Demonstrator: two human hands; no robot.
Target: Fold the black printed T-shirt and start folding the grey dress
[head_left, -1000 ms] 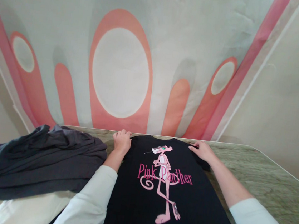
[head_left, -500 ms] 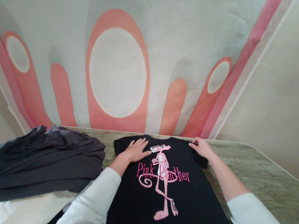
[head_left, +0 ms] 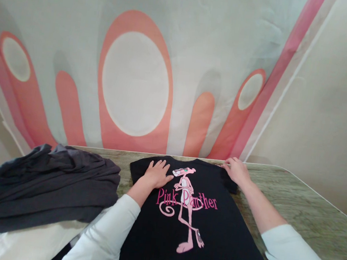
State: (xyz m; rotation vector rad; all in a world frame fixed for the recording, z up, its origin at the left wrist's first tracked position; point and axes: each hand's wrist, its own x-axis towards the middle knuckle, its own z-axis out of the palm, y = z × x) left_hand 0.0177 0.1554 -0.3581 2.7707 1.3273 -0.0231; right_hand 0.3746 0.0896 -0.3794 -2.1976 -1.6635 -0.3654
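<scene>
A black T-shirt (head_left: 155,236) with a pink cartoon panther and the words "Pink Panther" lies spread front up, its neck toward the far edge. My left hand (head_left: 157,174) rests flat on its upper left chest, fingers spread. At the right shoulder, my right hand (head_left: 237,170) pinches the shirt's fabric between thumb and fingers. A small pinkish patch shows on the shoulder beside those fingertips; what it is I cannot make out.
The shirt lies on a wood-grain table (head_left: 302,211) whose far edge meets a wall hanging (head_left: 189,44) with pink shapes. A heap of dark grey cloth (head_left: 44,186) sits at left, over cream cloth (head_left: 35,239).
My right hand has shifted slightly at the shoulder, and a pinkish patch now shows by its fingertips. My left hand stays flat on the shirt. The view has turned slightly.
</scene>
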